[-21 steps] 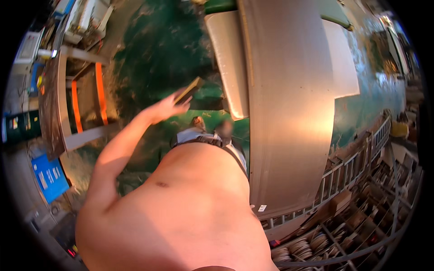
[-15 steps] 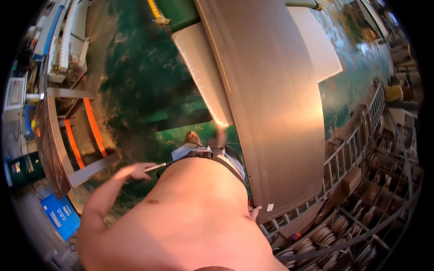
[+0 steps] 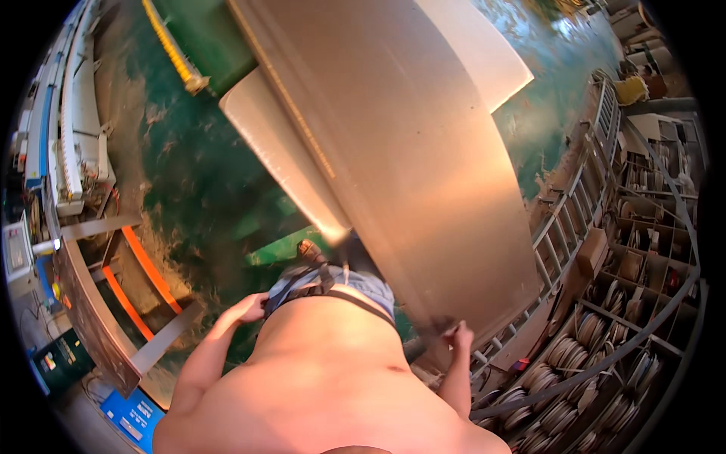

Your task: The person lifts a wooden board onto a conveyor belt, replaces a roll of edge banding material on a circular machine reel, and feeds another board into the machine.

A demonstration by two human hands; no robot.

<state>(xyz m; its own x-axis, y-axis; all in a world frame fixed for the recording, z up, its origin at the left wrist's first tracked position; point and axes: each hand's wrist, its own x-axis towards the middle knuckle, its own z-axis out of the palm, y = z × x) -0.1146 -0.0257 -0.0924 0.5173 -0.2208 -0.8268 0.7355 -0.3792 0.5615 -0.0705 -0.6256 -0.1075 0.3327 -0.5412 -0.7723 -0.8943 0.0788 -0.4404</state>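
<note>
Grey ladder (image 3: pixel 561 246) is btwn sheet (image 3: pixel 408 166) & discs (image 3: pixel 566 354).

Metal sheet (image 3: pixel 408 174) blocking right, passage over green floor (image 3: pixel 193 166) ahead-left

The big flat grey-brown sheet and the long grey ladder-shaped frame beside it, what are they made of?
The sheet looks like metal, maybe steel, with a smooth satin finish: light spreads softly across it. A coated board could look similar. The frame seems dull metal, going by its thin grey rungs, though paint could hide something else.
</note>
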